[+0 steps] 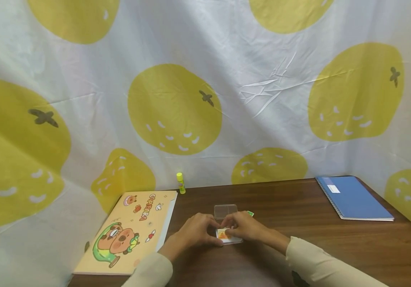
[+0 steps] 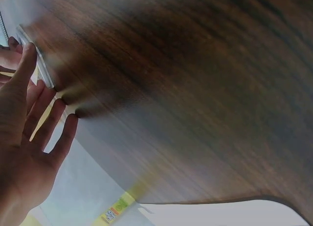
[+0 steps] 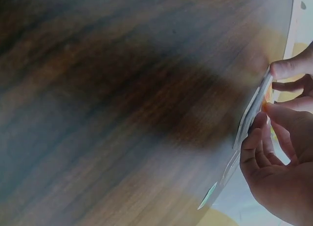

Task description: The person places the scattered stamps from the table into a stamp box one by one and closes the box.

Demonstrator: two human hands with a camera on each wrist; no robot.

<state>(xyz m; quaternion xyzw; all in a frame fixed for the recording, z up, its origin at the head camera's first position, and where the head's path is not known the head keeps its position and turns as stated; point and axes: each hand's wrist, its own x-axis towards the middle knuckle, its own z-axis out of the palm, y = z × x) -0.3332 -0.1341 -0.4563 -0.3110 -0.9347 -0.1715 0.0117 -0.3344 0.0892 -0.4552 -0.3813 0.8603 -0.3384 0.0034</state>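
In the head view, a stack of small white cards with an orange picture on the top card (image 1: 222,234) lies in a shallow case (image 1: 235,241) on the wooden table. My left hand (image 1: 199,230) holds the case's left side, its thumb at the near corner and its fingers toward the far edge. From the right, my right hand (image 1: 246,226) pinches at the top card with thumb and fingertips; its other fingers are curled. Just behind the hands lies a clear plastic lid (image 1: 226,211). A green card (image 1: 250,213) shows partly past my right hand.
A yellow glue stick (image 1: 180,183) stands at the table's back edge. On the left lies a large capybara-printed pad (image 1: 144,227); on the right, a blue spiral notebook (image 1: 356,199). A lemon-patterned curtain (image 1: 227,95) hangs around the table.
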